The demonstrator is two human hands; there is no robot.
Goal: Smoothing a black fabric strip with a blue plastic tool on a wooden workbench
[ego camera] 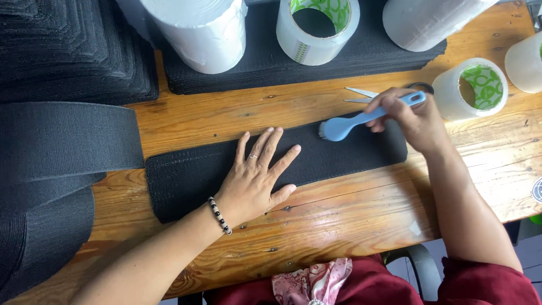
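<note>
Head view: left hand (255, 179) lies flat, fingers spread, pinning a black fabric strip (186, 181) at centre frame on the wooden worktop (350, 209); right hand (409, 116) grips a blue brush (353, 122) on it. Fabric looks soft, light, floppy; best held flat, palm down.

Tape rolls (317, 25), scissors (361, 96), stacked black pads (73, 51) on wooden table (350, 214)

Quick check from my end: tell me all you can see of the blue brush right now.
The blue brush looks like smooth light-blue plastic: an oval head with short pale bristles at its left end and a slim handle rising to the right. It lies tilted, head low on the black fabric strip, bristles toward the cloth. The right hand grips the handle mid-length; its tip sticks out past the fingers. Scissors lie just behind it, apart from it.
</note>
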